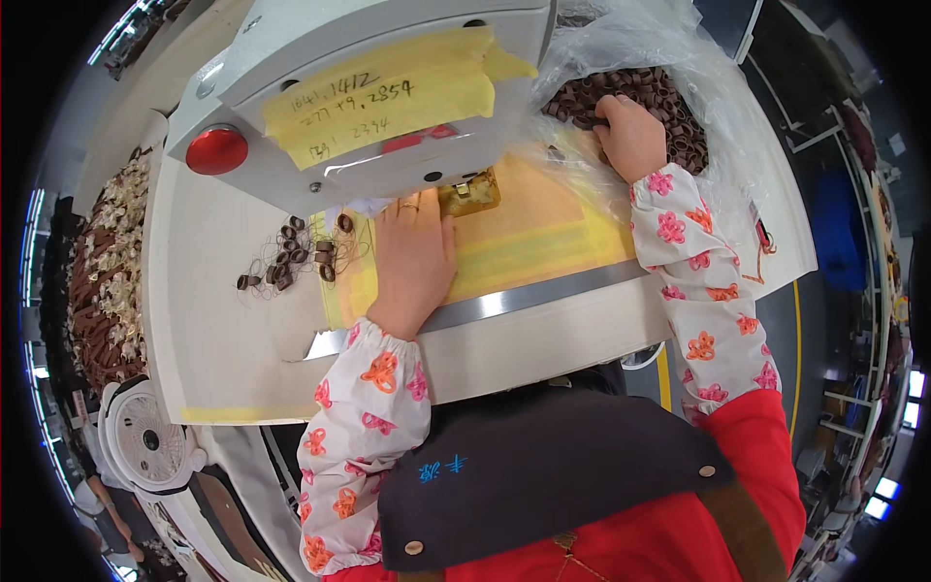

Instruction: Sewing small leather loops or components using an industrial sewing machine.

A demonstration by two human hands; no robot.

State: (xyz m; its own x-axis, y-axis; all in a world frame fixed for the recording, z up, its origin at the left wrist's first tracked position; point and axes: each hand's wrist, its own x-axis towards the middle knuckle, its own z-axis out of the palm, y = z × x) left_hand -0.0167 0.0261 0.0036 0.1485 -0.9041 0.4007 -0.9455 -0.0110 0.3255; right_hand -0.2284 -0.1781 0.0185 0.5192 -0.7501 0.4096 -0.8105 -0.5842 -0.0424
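Note:
My left hand (415, 254) rests on the yellow-taped work surface (524, 254), right under the head of a grey sewing machine (388, 107). Its fingers are bent close together; the tips, and whatever they hold, are hidden by the machine. Beside them is the worn metal plate (473, 199) with the presser foot. At the far right, my right hand (635, 141) is at a heap of small brown fabric loops (679, 102) in a clear plastic bag (621, 48). Its fingers are curled at the heap's edge, and I cannot make out what is between them.
Several finished loops with loose threads (286, 254) lie left of my left hand. A red button (216, 149) sits on the machine. A metal strip (504, 303) runs along the near side. Lower left stand a white fan (150, 438) and a pile of brown and cream pieces (109, 281).

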